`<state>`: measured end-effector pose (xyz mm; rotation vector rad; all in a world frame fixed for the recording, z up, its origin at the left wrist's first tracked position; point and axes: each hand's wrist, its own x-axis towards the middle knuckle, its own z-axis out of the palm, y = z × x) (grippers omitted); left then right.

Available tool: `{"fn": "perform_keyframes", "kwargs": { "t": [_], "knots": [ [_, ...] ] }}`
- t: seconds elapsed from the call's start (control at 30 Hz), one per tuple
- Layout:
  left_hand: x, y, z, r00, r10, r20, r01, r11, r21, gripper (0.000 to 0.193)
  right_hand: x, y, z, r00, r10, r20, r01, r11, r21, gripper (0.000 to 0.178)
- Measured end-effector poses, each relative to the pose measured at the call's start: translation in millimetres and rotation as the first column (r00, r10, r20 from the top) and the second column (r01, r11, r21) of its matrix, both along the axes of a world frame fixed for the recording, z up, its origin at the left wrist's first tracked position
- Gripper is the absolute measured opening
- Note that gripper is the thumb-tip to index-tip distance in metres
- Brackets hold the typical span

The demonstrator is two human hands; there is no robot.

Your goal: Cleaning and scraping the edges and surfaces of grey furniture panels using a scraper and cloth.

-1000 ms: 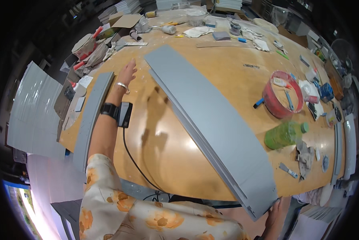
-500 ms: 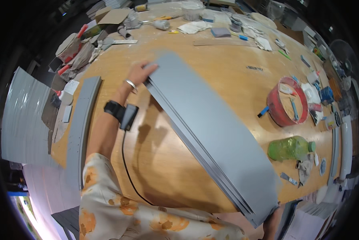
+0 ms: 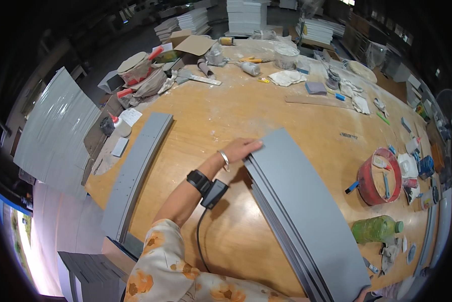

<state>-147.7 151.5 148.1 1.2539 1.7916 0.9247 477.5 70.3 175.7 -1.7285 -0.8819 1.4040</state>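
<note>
A long grey panel (image 3: 306, 201) with grooves along its left edge slants across the right half of the worktable. My left hand (image 3: 243, 150) grips its far left corner, thumb on the face and fingers curled at the edge. At the near right corner only a bit of my right hand (image 3: 363, 292) shows, closed on the panel's edge; the rest is cut off by the frame. Left of my left arm lies a second, narrower grey panel (image 3: 143, 168) with small holes along it.
A red bucket (image 3: 371, 183) with tools and a green bottle (image 3: 377, 229) stand right of the panel. A white glue bottle (image 3: 120, 126) is at the left edge. Rags, sanding blocks and tubs line the table's far side. A wrapped stack of sheets (image 3: 60, 136) stands far left.
My view has shifted left and up, so the table sits lower and further right. The held panel has turned a little steeper and its near end has come closer. Both hands keep their hold.
</note>
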Motion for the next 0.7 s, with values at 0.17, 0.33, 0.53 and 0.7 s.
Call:
{"fn": "perform_keyframes", "kwargs": {
  "t": [0.17,0.33,0.53,0.7],
  "knots": [
    [49.6,-34.3,11.0,0.999,0.005,0.045,-0.006,1.0,0.011,0.062,-27.0,-18.3,43.2,1.0,0.022,0.021,-0.021,0.997,-0.072,0.068],
    [78.7,-77.6,-1.4,0.962,-0.038,-0.27,0.083,0.984,0.157,0.059,55.2,-42.7,-15.1,0.98,-0.049,-0.191,0.07,0.992,0.104,0.068],
    [94.1,-114.9,-10.9,0.993,0.027,-0.118,0.016,0.935,0.355,0.055,60.4,-75.2,-12.4,0.956,-0.148,-0.251,0.198,0.963,0.184,0.07],
    [112.9,-103.9,-20.9,0.912,0.139,0.387,-0.293,0.88,0.374,0.061,41.3,-73.3,-3.7,0.94,-0.179,-0.292,0.218,0.97,0.107,0.073]
  ]
}}
